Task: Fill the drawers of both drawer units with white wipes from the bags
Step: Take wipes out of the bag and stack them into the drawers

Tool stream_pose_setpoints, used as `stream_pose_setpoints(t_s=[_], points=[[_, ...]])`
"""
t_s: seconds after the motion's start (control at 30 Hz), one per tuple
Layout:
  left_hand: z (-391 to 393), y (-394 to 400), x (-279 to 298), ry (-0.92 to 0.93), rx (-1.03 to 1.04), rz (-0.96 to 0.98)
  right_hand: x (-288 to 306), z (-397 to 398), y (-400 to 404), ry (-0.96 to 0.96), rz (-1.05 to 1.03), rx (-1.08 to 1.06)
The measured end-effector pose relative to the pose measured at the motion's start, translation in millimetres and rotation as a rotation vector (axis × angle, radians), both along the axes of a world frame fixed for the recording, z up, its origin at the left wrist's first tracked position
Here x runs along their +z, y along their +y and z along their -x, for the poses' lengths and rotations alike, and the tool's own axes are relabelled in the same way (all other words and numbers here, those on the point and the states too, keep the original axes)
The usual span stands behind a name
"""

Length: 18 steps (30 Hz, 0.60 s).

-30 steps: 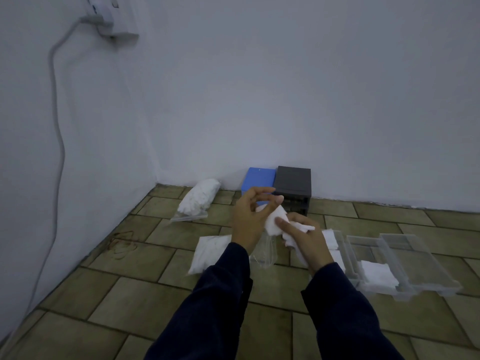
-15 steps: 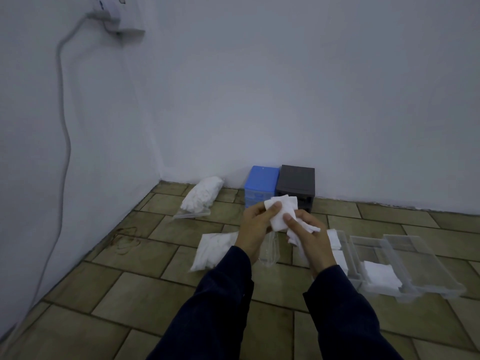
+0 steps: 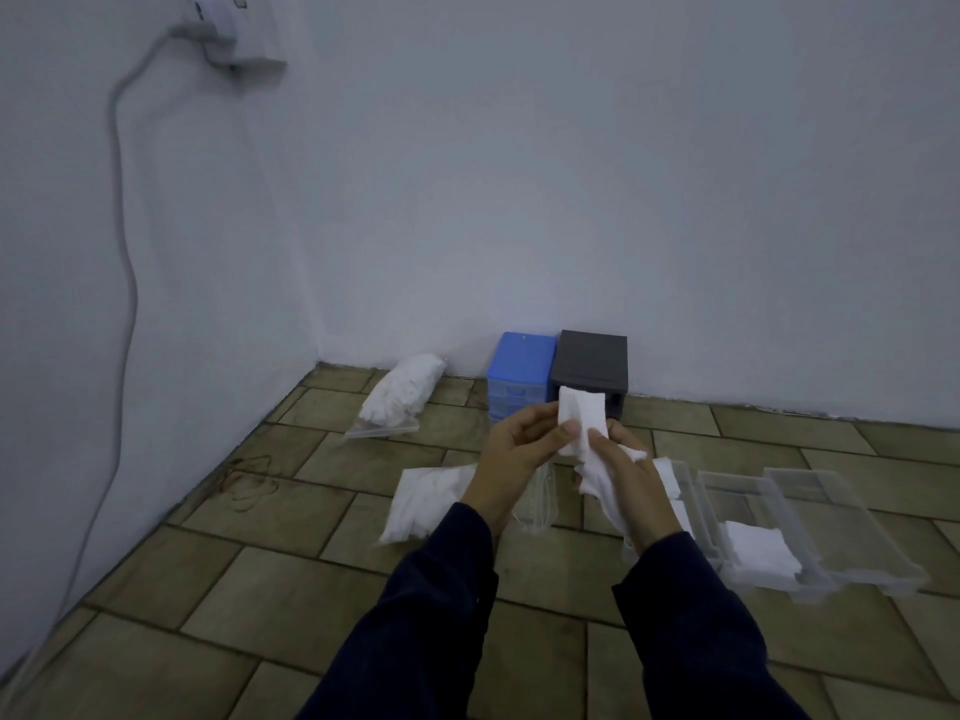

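Both hands (image 3: 571,459) pinch wipes (image 3: 582,419), hiding the dark drawer unit (image 3: 589,366).

Dim bluish light, soft faint shadows, slightly soft detail, wide-angle bending at the edges

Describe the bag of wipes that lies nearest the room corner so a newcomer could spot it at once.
Start at the corner where the two white walls meet the tiled floor. Just left of the blue drawer unit lies the plump bag of wipes. Unlike the flatter bag by the left hand, it bulges, untouched.
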<state>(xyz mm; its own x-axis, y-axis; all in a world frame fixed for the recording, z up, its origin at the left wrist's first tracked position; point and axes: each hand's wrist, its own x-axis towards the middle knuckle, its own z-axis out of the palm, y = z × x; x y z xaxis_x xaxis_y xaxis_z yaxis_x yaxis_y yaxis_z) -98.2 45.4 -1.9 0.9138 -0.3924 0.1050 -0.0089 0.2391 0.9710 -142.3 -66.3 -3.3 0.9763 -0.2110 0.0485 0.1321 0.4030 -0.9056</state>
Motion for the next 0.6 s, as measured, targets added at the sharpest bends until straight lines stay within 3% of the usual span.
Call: stream_pose_setpoints(t_s=[0.2, 0.43, 0.6], points=[[-4, 0, -6, 0.012, 0.041, 0.009, -2, -2, -2, -0.053, 0.139, -0.007], [-3, 3, -7, 0.082, 0.064, 0.058, -10, -5, -9, -0.053, 0.266, -0.162], [-5, 3, -8, 0.116, 0.115, 0.057, -10, -4, -12, -0.018, 0.228, -0.320]])
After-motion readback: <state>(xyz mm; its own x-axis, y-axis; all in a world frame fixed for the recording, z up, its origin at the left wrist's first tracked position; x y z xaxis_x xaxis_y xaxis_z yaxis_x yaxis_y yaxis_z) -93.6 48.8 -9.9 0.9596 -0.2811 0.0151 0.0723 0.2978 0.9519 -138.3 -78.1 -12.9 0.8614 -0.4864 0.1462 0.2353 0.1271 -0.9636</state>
